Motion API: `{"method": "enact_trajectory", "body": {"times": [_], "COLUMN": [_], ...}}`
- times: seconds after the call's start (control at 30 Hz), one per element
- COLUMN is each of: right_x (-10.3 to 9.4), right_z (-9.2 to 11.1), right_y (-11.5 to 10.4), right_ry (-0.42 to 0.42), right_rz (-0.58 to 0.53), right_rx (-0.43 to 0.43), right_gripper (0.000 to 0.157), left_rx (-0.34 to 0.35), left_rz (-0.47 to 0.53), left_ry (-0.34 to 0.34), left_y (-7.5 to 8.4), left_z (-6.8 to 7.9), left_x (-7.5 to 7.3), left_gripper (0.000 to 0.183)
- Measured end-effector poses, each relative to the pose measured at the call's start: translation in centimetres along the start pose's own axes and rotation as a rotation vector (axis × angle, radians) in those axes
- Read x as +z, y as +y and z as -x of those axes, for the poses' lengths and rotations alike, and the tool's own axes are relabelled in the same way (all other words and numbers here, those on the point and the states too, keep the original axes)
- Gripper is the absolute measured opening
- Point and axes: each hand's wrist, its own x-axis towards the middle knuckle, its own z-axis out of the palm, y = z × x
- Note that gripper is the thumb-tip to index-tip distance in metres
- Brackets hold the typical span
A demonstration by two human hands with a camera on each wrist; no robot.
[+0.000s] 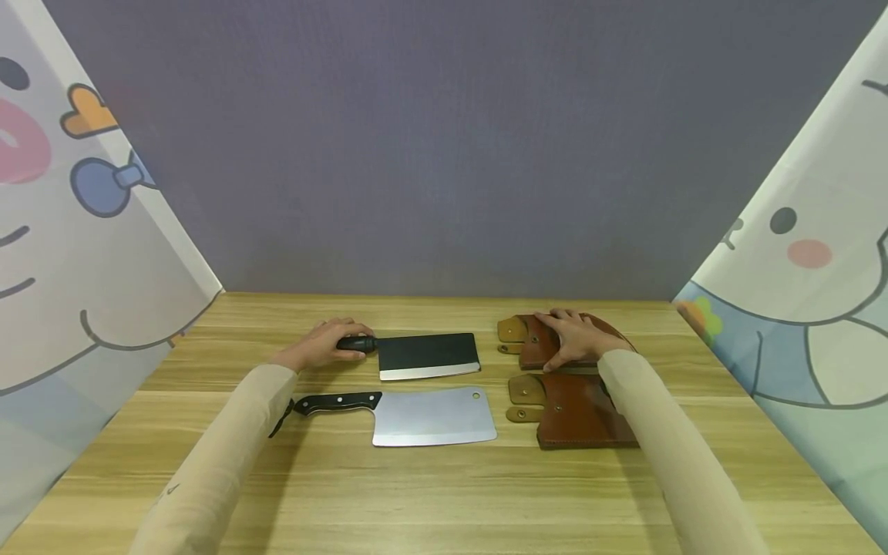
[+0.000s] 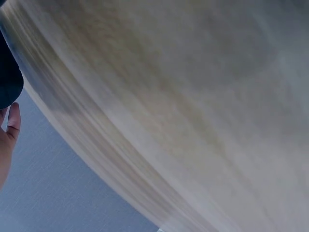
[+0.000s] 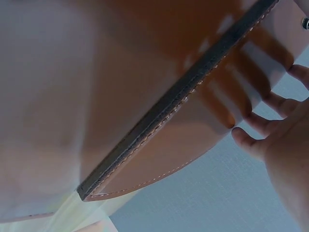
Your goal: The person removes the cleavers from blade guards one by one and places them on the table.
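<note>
My left hand (image 1: 322,344) grips the black handle (image 1: 355,344) of a cleaver with a black blade (image 1: 426,352) and a silver edge, lying flat on the table. The left wrist view catches only some fingers (image 2: 13,121) beside the handle's rounded end. Closer to me lies a second cleaver (image 1: 433,418), silver with a riveted black handle. My right hand (image 1: 574,338) is spread across the farther brown leather sheath (image 1: 530,353), fingertips at its far edge and thumb by its near edge. A nearer leather sheath (image 1: 579,416) lies partly hidden under my right sleeve.
Both sheaths have tan snap straps at their left ends. The wooden table (image 1: 430,501) ends at a grey back panel (image 1: 444,154). Cartoon-printed sheets (image 1: 104,293) line both sides. A small dark object (image 1: 280,420) shows beside my left sleeve.
</note>
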Motion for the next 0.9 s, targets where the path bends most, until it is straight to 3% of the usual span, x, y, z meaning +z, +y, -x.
{"method": "enact_trajectory", "body": {"times": [0.5,0.9], "right_x": [-0.25,-0.10], "right_z": [-0.24,-0.29], "right_y": [-0.07,0.03], "right_ry": [-0.106,-0.137], "right_rz": [-0.051,-0.099], "right_rx": [0.044,0.057], "right_gripper": [0.107,0.108], "left_rx": [-0.040,-0.076], "left_rz": [-0.003,-0.021], "left_ry": [-0.015,-0.010], "left_y": [-0.09,0.38], "left_z": [0.02,0.27], "left_x": [0.13,-0.05], "left_gripper": [0.045,0.049]}}
